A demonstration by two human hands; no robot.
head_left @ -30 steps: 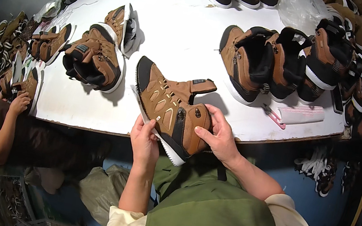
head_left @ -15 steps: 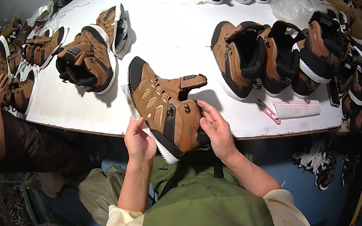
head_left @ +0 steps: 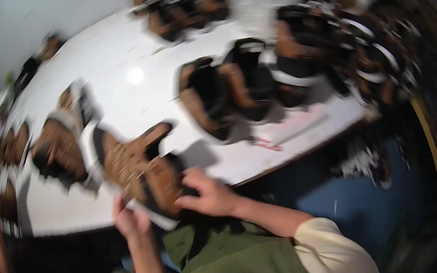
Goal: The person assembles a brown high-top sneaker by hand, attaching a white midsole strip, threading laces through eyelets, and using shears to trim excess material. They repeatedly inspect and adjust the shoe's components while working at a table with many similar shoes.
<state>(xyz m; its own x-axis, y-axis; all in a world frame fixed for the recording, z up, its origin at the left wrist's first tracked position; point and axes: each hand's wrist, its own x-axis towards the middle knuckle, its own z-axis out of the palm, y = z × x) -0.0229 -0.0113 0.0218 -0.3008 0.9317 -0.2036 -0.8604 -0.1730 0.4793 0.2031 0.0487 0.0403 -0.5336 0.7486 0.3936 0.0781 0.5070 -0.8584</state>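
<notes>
Blurrily, right hand (head_left: 212,197) clasping brown boot (head_left: 137,172) at heel, left hand (head_left: 132,222) by sole, its grip unclear.

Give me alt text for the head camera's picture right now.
A bare right hand holds a brown and black high-top shoe near its heel, the left hand by its white sole. Similar shoes stand on a white table; the picture is blurred.

Tabletop (head_left: 133,97) smooth w/ glossy sheen – apron (head_left: 242,269) matt cloth, held shoe (head_left: 130,166) approx. matt.
</notes>
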